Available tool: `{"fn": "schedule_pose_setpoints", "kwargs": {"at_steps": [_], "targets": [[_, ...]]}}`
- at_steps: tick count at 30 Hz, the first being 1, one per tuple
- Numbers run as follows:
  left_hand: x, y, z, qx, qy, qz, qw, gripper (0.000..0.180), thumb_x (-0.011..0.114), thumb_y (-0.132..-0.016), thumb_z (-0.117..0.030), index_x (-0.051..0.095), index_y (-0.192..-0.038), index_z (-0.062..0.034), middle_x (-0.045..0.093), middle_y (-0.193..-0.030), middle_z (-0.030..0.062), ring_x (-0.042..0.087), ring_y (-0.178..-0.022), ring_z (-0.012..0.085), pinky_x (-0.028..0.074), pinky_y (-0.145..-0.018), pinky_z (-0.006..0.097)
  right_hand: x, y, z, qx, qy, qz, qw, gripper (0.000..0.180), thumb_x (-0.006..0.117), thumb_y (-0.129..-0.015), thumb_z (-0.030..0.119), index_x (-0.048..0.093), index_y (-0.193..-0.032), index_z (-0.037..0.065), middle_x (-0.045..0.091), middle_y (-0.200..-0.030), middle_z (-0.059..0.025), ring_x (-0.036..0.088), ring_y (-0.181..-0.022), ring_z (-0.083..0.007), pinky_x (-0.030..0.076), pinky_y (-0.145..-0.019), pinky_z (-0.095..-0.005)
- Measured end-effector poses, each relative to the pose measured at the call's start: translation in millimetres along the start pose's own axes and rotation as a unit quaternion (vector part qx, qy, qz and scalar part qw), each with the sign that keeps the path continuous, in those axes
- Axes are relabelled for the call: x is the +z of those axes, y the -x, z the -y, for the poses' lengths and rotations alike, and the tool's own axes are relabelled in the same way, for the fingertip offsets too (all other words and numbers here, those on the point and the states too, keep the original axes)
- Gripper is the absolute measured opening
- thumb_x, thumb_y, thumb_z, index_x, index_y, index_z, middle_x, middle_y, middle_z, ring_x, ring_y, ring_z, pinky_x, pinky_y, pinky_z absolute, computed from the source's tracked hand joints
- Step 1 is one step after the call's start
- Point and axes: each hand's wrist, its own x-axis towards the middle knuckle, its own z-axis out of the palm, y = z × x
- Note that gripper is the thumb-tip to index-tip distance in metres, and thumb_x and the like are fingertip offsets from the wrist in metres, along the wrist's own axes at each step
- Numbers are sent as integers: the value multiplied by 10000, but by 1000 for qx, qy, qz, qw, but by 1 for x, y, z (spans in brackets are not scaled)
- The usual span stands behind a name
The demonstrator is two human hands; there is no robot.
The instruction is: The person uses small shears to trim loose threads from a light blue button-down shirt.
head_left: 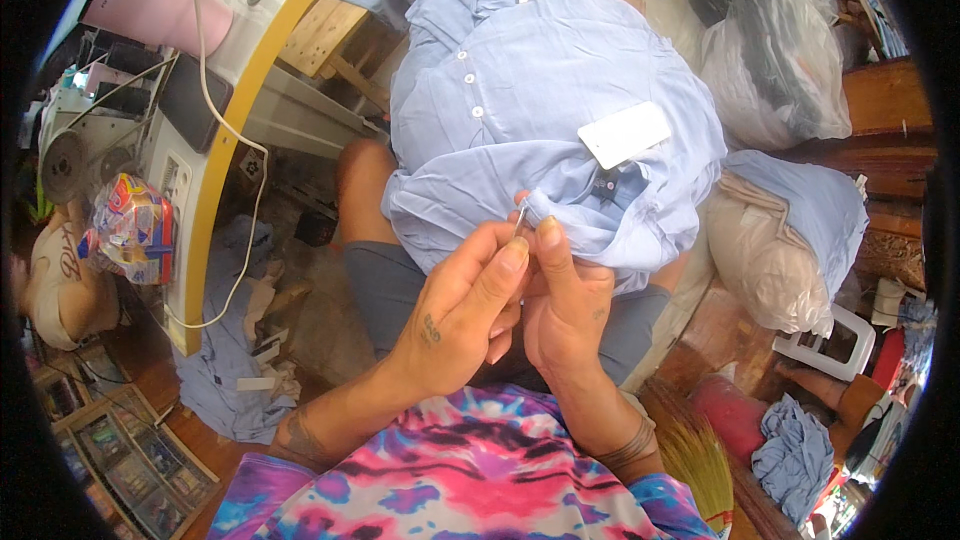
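A light blue shirt [560,70] is spread over my lap, with white buttons down its front and a blank-looking white tag [625,135] on it. My left hand [465,290] is closed in a pinch on a thin, shiny metal tool [521,219], too small to name. Its tip meets a folded edge of the cloth. Close beside it, my right hand [568,305] pinches that edge between thumb and fingers. The two hands touch or nearly touch; the lower fingers are partly hidden.
At left stands a white table [190,200] with a yellow edge, bearing a pink tumbler [165,0], a dark phone [195,103], a colourful packet [130,230] and a white cable. Stuffed plastic bags [775,60] and a white plastic stool [830,345] are at right. Blue garments [225,370] lie on the floor.
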Motion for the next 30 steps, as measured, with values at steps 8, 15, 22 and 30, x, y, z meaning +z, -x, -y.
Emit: {"fn": "schedule_pose_setpoints", "kwargs": {"at_steps": [8, 15, 22, 30], "targets": [[-1, -5, 8, 3, 21, -18, 1000, 322, 467, -1108, -346, 546, -1146, -37, 473, -731, -43, 410, -559, 20, 376, -465, 214, 2, 4, -6, -45, 83, 7, 996, 317, 649, -1027, 164, 663, -1264, -46, 708, -1204, -123, 654, -1039, -141, 523, -915, -283], [2, -17, 20, 65, 5, -65, 996, 310, 492, -1092, -398, 541, -1101, -91, 484, -752, -43, 391, -530, 19, 290, -405, 191, 2, 4, -19, -41, 58, -23, 997, 252, 675, -1006, 90, 689, -1211, -55, 723, -1170, -90, 647, -991, -111, 519, -861, -252], [-17, -29, 8, 71, 19, -54, 996, 357, 471, -1085, -440, 545, -1140, -95, 433, -798, -49, 356, -534, 15, 252, -422, 180, 9, 1, -23, -77, 6, -29, 997, 194, 690, -1001, 113, 704, -1143, -19, 716, -1062, -45, 643, -942, -115, 502, -848, -263], [-18, -17, 6, 254, -285, -162, 910, 217, 692, -980, -146, 612, -1134, -15, 466, -745, -51, 378, -630, 25, 322, -539, 210, 5, -2, -23, -73, 13, -29, 997, 194, 678, -1012, 124, 700, -1139, -21, 717, -1054, -55, 644, -945, -119, 504, -860, -269]]}}
